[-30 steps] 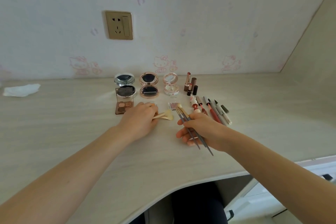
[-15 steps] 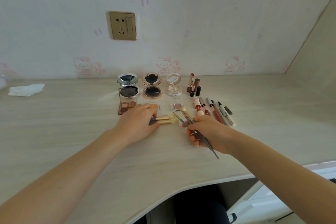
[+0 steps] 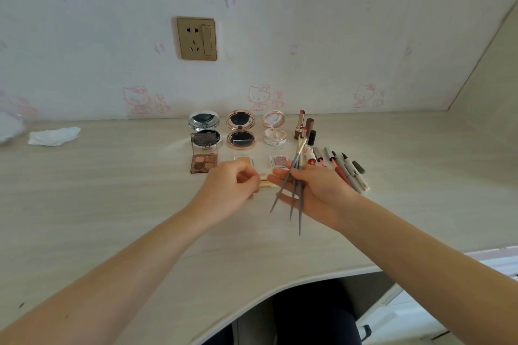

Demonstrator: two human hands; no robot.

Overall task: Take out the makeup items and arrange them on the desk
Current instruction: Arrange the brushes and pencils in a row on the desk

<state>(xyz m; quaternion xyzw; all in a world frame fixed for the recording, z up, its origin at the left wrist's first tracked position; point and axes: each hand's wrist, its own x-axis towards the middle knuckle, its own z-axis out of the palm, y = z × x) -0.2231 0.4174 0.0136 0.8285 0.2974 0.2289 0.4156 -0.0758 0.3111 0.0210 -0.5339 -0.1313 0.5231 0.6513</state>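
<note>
My right hand (image 3: pixel 319 190) is turned palm up above the desk (image 3: pixel 112 204), its thumb pinning three thin grey-handled brushes (image 3: pixel 293 187) that fan out, tips pointing away from me. My left hand (image 3: pixel 229 190) lies just to the left, fingers curled on two short cream brushes (image 3: pixel 265 181) lying on the desk between the hands. Behind them stand three round compacts (image 3: pixel 240 131), an eyeshadow palette (image 3: pixel 204 161), two small single shadows (image 3: pixel 279 161), lipsticks (image 3: pixel 304 127) and a row of pens and liners (image 3: pixel 346 171).
A crumpled white tissue (image 3: pixel 53 136) lies at the far left near a clear bag at the frame edge. A gold wall socket (image 3: pixel 197 38) is above the compacts. The desk's front edge curves inward over my dark-clothed legs (image 3: pixel 314 314).
My right hand has rolled palm up and lifted, raising the thin brushes so they fan out. My left hand has stayed over the short brushes, sliding slightly right.
</note>
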